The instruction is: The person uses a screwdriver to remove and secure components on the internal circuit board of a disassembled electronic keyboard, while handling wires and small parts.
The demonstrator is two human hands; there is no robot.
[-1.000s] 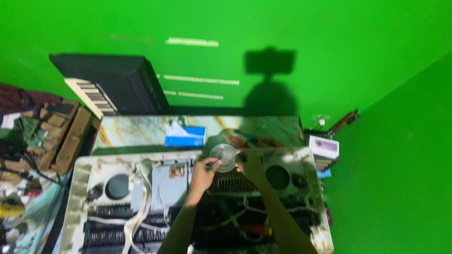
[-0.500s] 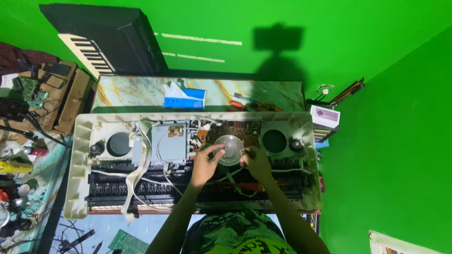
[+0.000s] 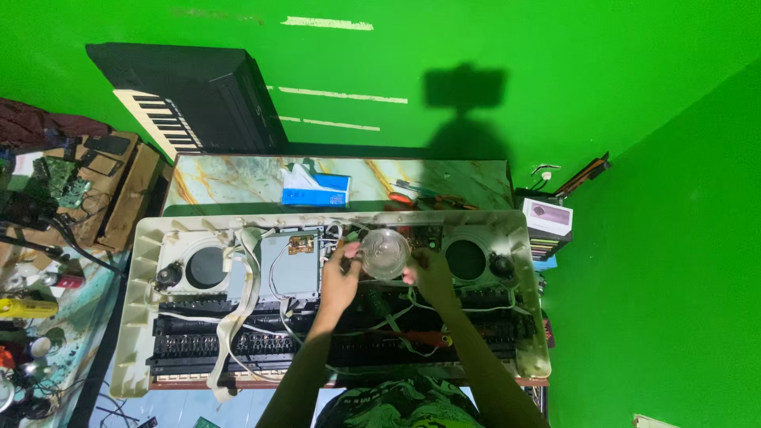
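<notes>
An opened electronic keyboard [image 3: 143,317] lies upside down in front of me, its cream shell showing two round speakers, circuit boards, ribbon cables and wires. Above its middle I hold a small clear round bowl [image 3: 384,253] between both hands. My left hand [image 3: 341,277] grips the bowl's left rim. My right hand [image 3: 430,273] holds its right rim. A red-handled tool [image 3: 424,338] lies on the wiring just below my right forearm.
A marble-patterned table [image 3: 230,178] behind the keyboard carries a blue and white tissue box [image 3: 315,189] and hand tools. A black piano keyboard [image 3: 182,87] leans on the green wall. Circuit boards and cluttered parts [image 3: 55,182] fill the left side; stacked boxes [image 3: 547,218] stand at right.
The view has tilted and shifted, so the opened keyboard sits lower and more central. Both hands still hold the clear bowl, now slightly nearer the keyboard's back edge.
</notes>
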